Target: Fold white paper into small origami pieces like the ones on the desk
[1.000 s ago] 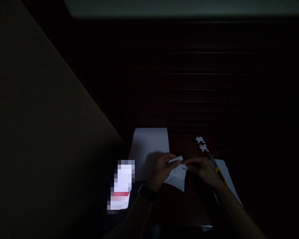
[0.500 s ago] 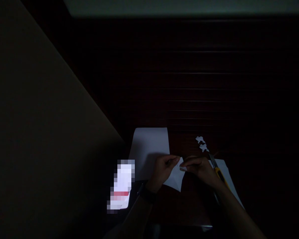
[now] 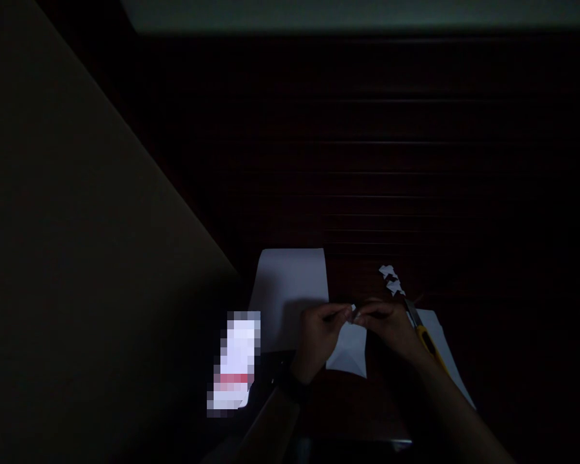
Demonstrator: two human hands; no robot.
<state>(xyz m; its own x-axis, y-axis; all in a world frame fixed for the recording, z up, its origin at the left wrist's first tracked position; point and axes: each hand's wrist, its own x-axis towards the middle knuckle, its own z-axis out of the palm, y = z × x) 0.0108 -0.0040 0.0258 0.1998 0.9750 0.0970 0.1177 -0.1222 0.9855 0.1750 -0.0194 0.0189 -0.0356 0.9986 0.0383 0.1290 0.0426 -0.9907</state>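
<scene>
"What do we have at seven o'clock?"
"We see a glowing, pixelated patch (image 3: 240,348) with a red band (image 3: 234,378)."
"And farther round?"
"We find a dim wall (image 3: 77,258) at nine, a pale strip (image 3: 367,16) at twelve, dark ridged panelling (image 3: 377,183) at two."
"At four?"
"We spot a yellow-handled cutter (image 3: 422,334) lying partly over white paper (image 3: 430,318)."

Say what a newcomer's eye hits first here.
Likely the bright pixelated patch left of the left hand, glowing in a dark scene. Then that hand and the right hand, pinching a creased white paper low in the frame. A yellow-handled cutter lies just right of both.
</scene>
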